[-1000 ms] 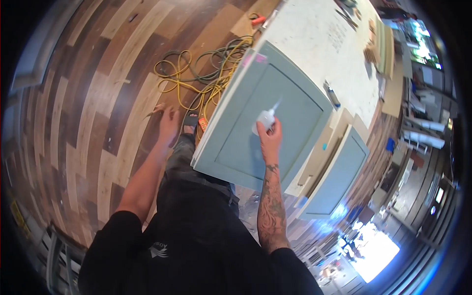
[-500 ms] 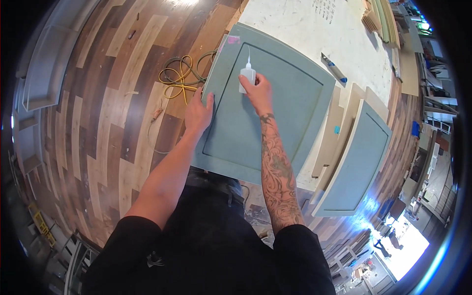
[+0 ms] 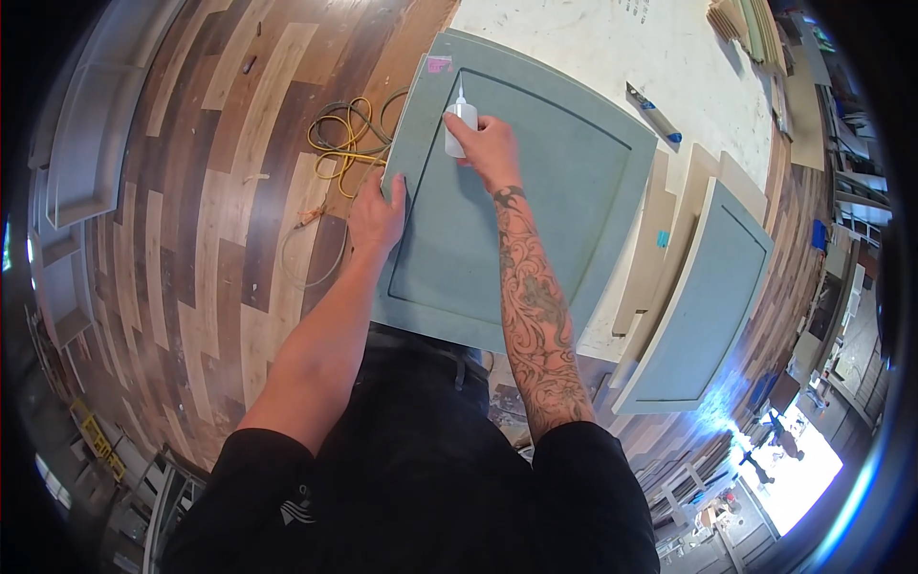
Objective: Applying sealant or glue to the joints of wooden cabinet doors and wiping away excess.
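White plastic, the nozzled bottle (image 3: 468, 113) gripped by the right hand (image 3: 492, 153) likely wanted gentle squeezing, left hand (image 3: 377, 212) spread at the rectangular grey-green panel (image 3: 550, 206)'s edge.

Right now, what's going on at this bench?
A person's right hand holds a small white bottle over a grey-green panel, thin tip toward its far left corner. The left hand is at the panel's left edge. A similar panel sits to the right. Can't tell whether anything is coming out.

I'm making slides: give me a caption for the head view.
Right hand holding a white narrow-tipped bottle above a grey-green panel, left hand at its edge.
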`<state>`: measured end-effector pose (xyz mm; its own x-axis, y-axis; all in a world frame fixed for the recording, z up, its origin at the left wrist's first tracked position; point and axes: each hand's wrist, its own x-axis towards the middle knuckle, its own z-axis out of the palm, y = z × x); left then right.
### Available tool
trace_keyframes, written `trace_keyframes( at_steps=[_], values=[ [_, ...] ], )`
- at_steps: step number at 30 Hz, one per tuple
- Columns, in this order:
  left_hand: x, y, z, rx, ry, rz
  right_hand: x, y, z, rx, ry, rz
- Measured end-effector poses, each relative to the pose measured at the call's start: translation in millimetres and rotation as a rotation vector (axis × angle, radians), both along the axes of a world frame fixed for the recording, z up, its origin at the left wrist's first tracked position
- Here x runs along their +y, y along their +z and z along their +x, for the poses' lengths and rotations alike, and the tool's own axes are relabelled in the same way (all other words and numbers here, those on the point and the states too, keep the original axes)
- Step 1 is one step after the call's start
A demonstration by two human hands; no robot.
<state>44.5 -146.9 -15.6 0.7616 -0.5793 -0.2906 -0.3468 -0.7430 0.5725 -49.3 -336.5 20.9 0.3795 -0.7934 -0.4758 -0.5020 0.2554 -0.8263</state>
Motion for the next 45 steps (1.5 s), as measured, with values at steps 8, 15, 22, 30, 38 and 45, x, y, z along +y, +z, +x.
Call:
trace_keyframes(
  at_steps=[8,15,22,30,38,45],
  values=[
    [-2,-4,-3,0.045,0.012,0.016,1,0,5,0.055,-0.017,-0.027],
    [-8,-8,2,0.01,0.012,0.042,3,-15,3,0.076,-0.068,-0.199],
    [-6,-10,6,0.034,0.003,0.048,7,-12,-1,0.094,-0.034,-0.187],
    [-10,-3,6,0.075,0.007,0.108,11,-4,-4,0.086,-0.027,-0.149],
    [-9,-6,5,0.067,0.014,0.101,14,3,-8,0.098,-0.016,-0.145],
    [-11,-8,5,0.051,0.002,0.074,18,5,-10,0.092,-0.008,-0.128]
  ],
)
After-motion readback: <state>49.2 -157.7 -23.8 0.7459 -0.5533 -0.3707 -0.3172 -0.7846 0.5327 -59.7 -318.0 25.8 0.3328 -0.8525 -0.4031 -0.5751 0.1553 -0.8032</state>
